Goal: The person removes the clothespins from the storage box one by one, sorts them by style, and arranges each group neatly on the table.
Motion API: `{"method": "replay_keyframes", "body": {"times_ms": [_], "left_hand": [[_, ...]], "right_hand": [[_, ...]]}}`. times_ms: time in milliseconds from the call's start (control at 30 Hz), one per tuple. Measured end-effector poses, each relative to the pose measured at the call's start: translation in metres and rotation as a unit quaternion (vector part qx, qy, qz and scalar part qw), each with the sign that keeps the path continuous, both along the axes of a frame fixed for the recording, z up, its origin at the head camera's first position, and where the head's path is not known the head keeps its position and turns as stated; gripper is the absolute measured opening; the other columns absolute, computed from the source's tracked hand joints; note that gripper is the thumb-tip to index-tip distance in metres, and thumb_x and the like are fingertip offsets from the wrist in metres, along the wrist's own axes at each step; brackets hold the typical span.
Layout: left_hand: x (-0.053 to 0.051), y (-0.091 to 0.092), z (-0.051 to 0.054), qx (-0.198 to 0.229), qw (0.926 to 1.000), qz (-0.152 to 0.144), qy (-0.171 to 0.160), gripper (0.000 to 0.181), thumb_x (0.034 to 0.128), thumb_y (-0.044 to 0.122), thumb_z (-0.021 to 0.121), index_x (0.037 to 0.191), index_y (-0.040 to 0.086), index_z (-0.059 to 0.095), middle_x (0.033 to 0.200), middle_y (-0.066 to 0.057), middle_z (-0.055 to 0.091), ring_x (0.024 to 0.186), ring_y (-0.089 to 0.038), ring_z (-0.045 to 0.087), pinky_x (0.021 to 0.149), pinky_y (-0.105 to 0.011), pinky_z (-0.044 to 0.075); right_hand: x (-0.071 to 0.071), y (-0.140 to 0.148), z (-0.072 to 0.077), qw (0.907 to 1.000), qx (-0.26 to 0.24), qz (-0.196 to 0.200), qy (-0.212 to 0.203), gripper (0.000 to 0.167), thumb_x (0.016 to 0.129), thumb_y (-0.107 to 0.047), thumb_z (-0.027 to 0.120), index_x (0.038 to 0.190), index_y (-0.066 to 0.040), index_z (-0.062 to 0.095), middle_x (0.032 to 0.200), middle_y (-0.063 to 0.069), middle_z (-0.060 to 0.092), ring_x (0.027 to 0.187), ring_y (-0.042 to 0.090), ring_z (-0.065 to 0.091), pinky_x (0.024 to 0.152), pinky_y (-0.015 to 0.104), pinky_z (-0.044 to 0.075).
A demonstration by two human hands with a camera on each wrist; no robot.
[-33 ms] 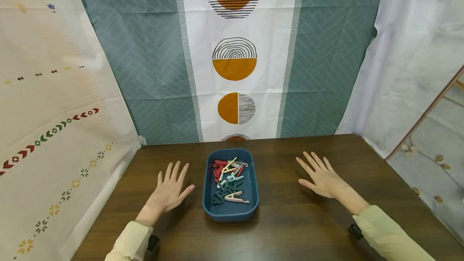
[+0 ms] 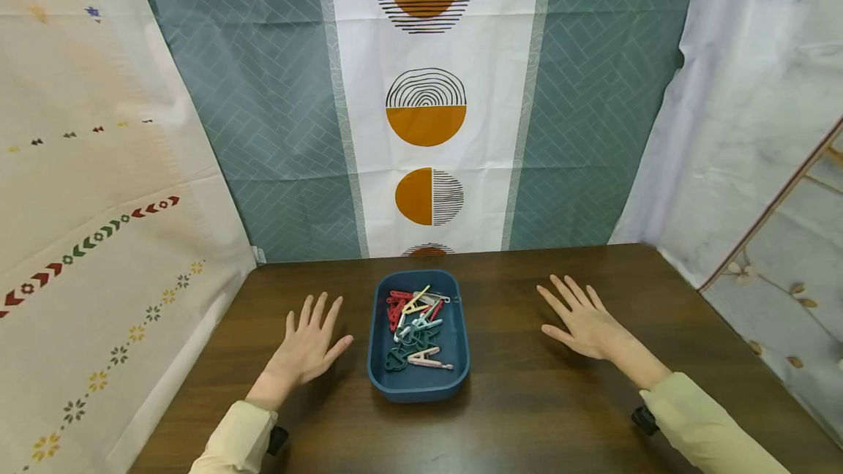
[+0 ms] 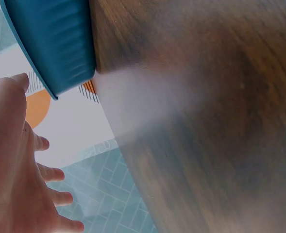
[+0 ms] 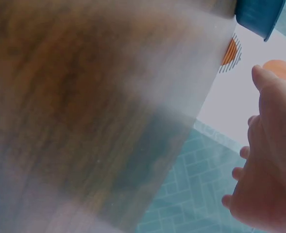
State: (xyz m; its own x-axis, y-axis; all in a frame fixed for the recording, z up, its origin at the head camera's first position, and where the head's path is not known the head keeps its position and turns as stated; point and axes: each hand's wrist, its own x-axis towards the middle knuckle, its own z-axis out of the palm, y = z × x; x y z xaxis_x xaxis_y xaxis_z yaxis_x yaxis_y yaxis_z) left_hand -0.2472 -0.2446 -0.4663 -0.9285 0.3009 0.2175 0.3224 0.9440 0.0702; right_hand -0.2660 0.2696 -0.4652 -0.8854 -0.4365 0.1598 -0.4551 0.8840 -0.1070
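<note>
A dark blue plastic bin (image 2: 418, 392) with rounded corners stands at the middle of the table. Inside lies a heap of clothespins: red ones (image 2: 395, 315), a pale yellow one (image 2: 413, 306), dark green ones (image 2: 396, 360) and a pale pink one (image 2: 429, 363) at the near end. My left hand (image 2: 303, 350) is left of the bin, palm down, fingers spread and holding nothing. On the other side, farther from the bin, my right hand (image 2: 586, 328) has its fingers spread too. Both wrist views show the bin's outer wall (image 3: 60, 43) apart from the hands.
The dark wooden table (image 2: 514, 415) extends around the bin. Behind it hangs a grey-green and white cloth (image 2: 283, 189) with orange circles. A cream patterned cloth (image 2: 132, 262) borders the left, and a white marbled cloth (image 2: 737, 167) the right. A dark band (image 2: 645, 420) sits at my right wrist.
</note>
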Motion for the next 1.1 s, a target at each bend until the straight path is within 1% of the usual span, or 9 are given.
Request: {"method": "replay_keyframes", "body": {"times_ms": [233, 333, 433, 500, 600, 733, 933, 1033, 1100], "left_hand": [[0.001, 0.004, 0.004, 0.008, 0.9999, -0.009, 0.011, 0.074, 0.0960, 0.050, 0.050, 0.152, 0.009, 0.025, 0.154, -0.026, 0.025, 0.142, -0.048, 0.021, 0.104, -0.074, 0.022], [0.002, 0.005, 0.007, 0.010, 0.9999, -0.008, 0.008, 0.073, 0.0966, 0.051, 0.048, 0.152, 0.011, 0.023, 0.154, -0.025, 0.026, 0.142, -0.047, 0.022, 0.104, -0.073, 0.023], [0.004, 0.006, 0.009, 0.022, 0.9997, -0.009, -0.006, 0.073, 0.0974, 0.052, 0.046, 0.153, 0.012, 0.021, 0.154, -0.024, 0.026, 0.142, -0.047, 0.022, 0.105, -0.072, 0.023], [0.006, 0.007, 0.009, 0.031, 0.9992, -0.012, -0.021, 0.073, 0.0980, 0.053, 0.044, 0.153, 0.012, 0.020, 0.154, -0.024, 0.026, 0.143, -0.046, 0.022, 0.105, -0.072, 0.023], [0.009, 0.007, 0.010, 0.045, 0.9982, -0.016, -0.036, 0.071, 0.0987, 0.053, 0.041, 0.153, 0.011, 0.022, 0.154, -0.024, 0.028, 0.142, -0.046, 0.023, 0.105, -0.072, 0.023], [0.010, 0.008, 0.009, 0.074, 0.9954, -0.024, -0.057, 0.070, 0.0995, 0.053, 0.039, 0.153, 0.010, 0.024, 0.154, -0.024, 0.027, 0.142, -0.047, 0.023, 0.105, -0.071, 0.024], [0.012, 0.013, 0.008, 0.138, 0.9854, -0.035, -0.094, 0.069, 0.0999, 0.053, 0.038, 0.152, 0.010, 0.024, 0.154, -0.023, 0.027, 0.142, -0.045, 0.024, 0.106, -0.070, 0.025], [0.013, 0.018, 0.008, 0.173, 0.9769, -0.051, -0.114, 0.068, 0.1003, 0.051, 0.040, 0.152, 0.009, 0.025, 0.154, -0.022, 0.028, 0.142, -0.044, 0.025, 0.109, -0.066, 0.025], [0.014, 0.021, 0.007, 0.201, 0.9691, -0.061, -0.130, 0.066, 0.1009, 0.048, 0.041, 0.151, 0.008, 0.027, 0.154, -0.022, 0.029, 0.143, -0.043, 0.025, 0.110, -0.064, 0.025]], "right_hand": [[0.003, -0.004, -0.004, 0.9990, -0.027, 0.028, 0.022, 0.069, 0.095, -0.048, 0.053, 0.151, -0.015, 0.029, 0.158, 0.021, 0.018, 0.141, 0.048, 0.020, 0.108, 0.069, 0.016], [0.004, -0.008, -0.003, 0.9987, -0.031, 0.033, 0.021, 0.068, 0.096, -0.047, 0.053, 0.151, -0.015, 0.030, 0.158, 0.020, 0.019, 0.141, 0.048, 0.022, 0.107, 0.070, 0.018], [0.006, -0.013, 0.000, 0.9993, -0.018, 0.033, 0.000, 0.068, 0.097, -0.049, 0.049, 0.152, -0.017, 0.026, 0.159, 0.020, 0.016, 0.143, 0.046, 0.020, 0.108, 0.069, 0.018], [0.007, -0.017, 0.002, 0.9987, -0.028, 0.039, -0.020, 0.067, 0.099, -0.049, 0.047, 0.153, -0.017, 0.024, 0.159, 0.020, 0.015, 0.143, 0.045, 0.019, 0.108, 0.070, 0.019], [0.009, -0.025, 0.005, 0.9953, -0.060, 0.053, -0.054, 0.067, 0.100, -0.047, 0.045, 0.154, -0.015, 0.021, 0.159, 0.021, 0.013, 0.144, 0.046, 0.018, 0.107, 0.071, 0.020], [0.009, -0.035, 0.008, 0.9872, -0.105, 0.069, -0.098, 0.067, 0.101, -0.044, 0.044, 0.154, -0.014, 0.017, 0.160, 0.021, 0.010, 0.144, 0.047, 0.016, 0.106, 0.072, 0.019], [0.003, -0.049, 0.015, 0.9779, -0.139, 0.086, -0.131, 0.069, 0.101, -0.045, 0.044, 0.155, -0.017, 0.012, 0.161, 0.017, 0.006, 0.145, 0.046, 0.013, 0.106, 0.074, 0.018], [0.002, -0.054, 0.017, 0.9720, -0.156, 0.088, -0.152, 0.070, 0.101, -0.045, 0.044, 0.156, -0.019, 0.010, 0.162, 0.015, 0.003, 0.146, 0.044, 0.010, 0.106, 0.074, 0.017], [0.000, -0.056, 0.018, 0.9685, -0.166, 0.091, -0.162, 0.070, 0.101, -0.045, 0.044, 0.156, -0.019, 0.010, 0.162, 0.014, 0.003, 0.146, 0.043, 0.009, 0.106, 0.073, 0.018]]}}
